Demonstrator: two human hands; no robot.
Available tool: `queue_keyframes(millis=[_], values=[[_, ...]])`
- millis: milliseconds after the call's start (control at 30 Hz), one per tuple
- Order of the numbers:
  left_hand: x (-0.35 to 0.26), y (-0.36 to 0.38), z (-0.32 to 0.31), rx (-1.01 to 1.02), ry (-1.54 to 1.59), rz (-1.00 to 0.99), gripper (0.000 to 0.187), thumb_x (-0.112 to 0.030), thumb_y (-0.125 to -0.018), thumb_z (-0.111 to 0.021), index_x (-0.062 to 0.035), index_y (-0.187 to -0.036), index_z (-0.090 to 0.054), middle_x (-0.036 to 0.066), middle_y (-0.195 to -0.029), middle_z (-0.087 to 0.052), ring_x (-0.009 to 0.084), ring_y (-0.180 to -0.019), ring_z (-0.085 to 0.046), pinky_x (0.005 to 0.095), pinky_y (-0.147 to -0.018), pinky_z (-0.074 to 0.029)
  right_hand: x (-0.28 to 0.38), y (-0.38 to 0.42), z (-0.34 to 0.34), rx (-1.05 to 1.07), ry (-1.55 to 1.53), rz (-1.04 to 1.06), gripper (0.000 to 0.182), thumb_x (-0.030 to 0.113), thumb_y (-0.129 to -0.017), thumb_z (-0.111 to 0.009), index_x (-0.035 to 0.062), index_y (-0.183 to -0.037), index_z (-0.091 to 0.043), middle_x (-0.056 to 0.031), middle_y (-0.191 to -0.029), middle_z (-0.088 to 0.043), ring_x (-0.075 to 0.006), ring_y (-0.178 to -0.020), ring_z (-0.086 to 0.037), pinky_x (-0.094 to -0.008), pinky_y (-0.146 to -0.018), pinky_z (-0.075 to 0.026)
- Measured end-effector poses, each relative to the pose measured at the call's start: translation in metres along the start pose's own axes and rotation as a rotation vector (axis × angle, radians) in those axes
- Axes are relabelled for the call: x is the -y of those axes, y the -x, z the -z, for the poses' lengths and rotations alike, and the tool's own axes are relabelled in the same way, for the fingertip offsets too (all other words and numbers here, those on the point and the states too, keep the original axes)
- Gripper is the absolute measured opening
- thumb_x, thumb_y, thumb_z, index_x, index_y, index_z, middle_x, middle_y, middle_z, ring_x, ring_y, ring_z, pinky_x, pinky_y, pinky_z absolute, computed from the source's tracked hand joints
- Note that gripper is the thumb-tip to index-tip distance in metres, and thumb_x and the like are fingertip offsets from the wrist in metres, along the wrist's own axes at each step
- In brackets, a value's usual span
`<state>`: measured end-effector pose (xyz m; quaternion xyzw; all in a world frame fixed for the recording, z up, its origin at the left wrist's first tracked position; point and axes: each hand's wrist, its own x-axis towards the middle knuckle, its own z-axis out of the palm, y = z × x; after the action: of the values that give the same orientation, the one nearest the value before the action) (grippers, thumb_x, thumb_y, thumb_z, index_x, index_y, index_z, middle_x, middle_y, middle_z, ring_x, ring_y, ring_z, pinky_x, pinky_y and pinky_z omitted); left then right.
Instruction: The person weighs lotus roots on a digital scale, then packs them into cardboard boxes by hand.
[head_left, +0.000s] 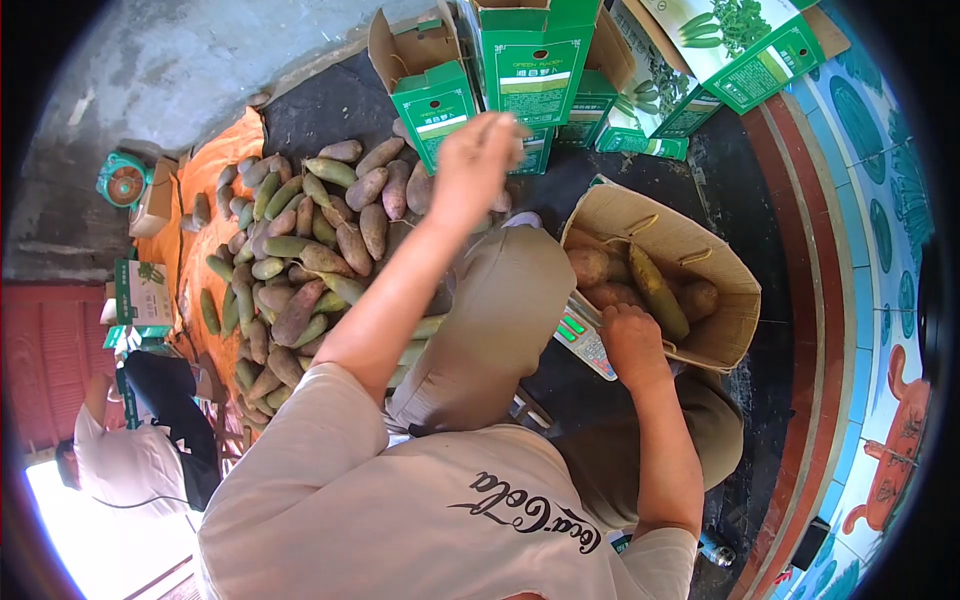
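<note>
My left hand [480, 160] is raised in front of a green carton [535, 75]. Its fingers are curled together and slightly blurred; I cannot make out what is in them. My right hand [635, 345] grips the near rim of an open cardboard box [715, 310], beside a scale with a green lit display [573, 327]. Inside the box lie several large radishes, a yellow-green radish [655, 285] on top of reddish-brown ones [588, 266]. A big heap of green and purplish radishes [297, 310] spreads to the left of my knee.
More green and white cartons [650, 85] stand at the back, some open. The heap lies partly on an orange sheet [185, 235]. A small green fan [124, 180] is far left. Another person [130, 450] is at lower left. A tiled wall [870, 200] borders the right.
</note>
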<state>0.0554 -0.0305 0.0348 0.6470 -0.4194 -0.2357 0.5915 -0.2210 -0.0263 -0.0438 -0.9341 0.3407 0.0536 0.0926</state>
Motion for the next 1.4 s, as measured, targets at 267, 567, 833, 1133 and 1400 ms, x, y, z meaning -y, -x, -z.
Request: queue_keyframes(millis=[267,567,833,1133,1400], values=[[0.256,0.033,0.107,-0.040,-0.604,0.476,0.029,-0.029,-0.085,-0.056,-0.0033,-0.095,-0.065,0.017,-0.081,-0.067,0.0307,-0.080,-0.066,0.0401,-0.073,-0.050,0.001,0.002,0.002,-0.009,-0.006,0.016,0.017,0.017,-0.075,-0.068,0.0057,-0.082,-0.057,-0.0099,-0.081,-0.060,-0.0262,-0.081,-0.060,-0.0369,-0.071,-0.048],[0.326,0.080,0.088,0.231,-1.009,0.717,0.037,-0.030,-0.082,-0.059,-0.0095,-0.112,-0.058,0.016,-0.119,-0.057,0.0314,-0.110,-0.055,0.0404,-0.093,-0.045,0.002,-0.006,0.001,0.038,0.016,0.027,0.019,0.019,-0.075,-0.069,0.0073,-0.083,-0.056,-0.0074,-0.080,-0.058,-0.0235,-0.081,-0.059,-0.0345,-0.069,-0.047],[0.334,0.050,0.043,0.419,-1.142,0.506,0.055,-0.025,-0.080,-0.064,-0.0140,-0.130,-0.043,0.008,-0.137,-0.041,0.0300,-0.127,-0.040,0.0435,-0.101,-0.037,0.000,-0.012,0.000,0.085,-0.038,0.001,0.018,0.018,-0.074,-0.068,0.0077,-0.081,-0.055,-0.0080,-0.079,-0.056,-0.0242,-0.080,-0.058,-0.0357,-0.070,-0.047],[0.364,0.028,0.009,0.548,-1.277,0.425,0.060,-0.020,-0.081,-0.062,-0.0193,-0.135,-0.038,0.007,-0.143,-0.035,0.0287,-0.133,-0.032,0.0494,-0.104,-0.032,0.002,-0.017,0.010,0.144,-0.144,-0.050,0.019,0.010,-0.072,-0.068,0.0039,-0.085,-0.055,-0.0115,-0.081,-0.056,-0.0300,-0.080,-0.056,-0.0400,-0.071,-0.046],[0.360,0.036,0.000,0.737,-1.503,0.388,0.040,-0.015,-0.086,-0.055,-0.0175,-0.124,-0.043,0.007,-0.117,-0.052,0.0257,-0.116,-0.050,0.0439,-0.091,-0.043,-0.002,-0.014,0.003,0.167,-0.133,-0.051,0.019,0.012,-0.072,-0.068,0.0044,-0.084,-0.055,-0.0104,-0.082,-0.056,-0.0286,-0.081,-0.056,-0.0394,-0.072,-0.046]])
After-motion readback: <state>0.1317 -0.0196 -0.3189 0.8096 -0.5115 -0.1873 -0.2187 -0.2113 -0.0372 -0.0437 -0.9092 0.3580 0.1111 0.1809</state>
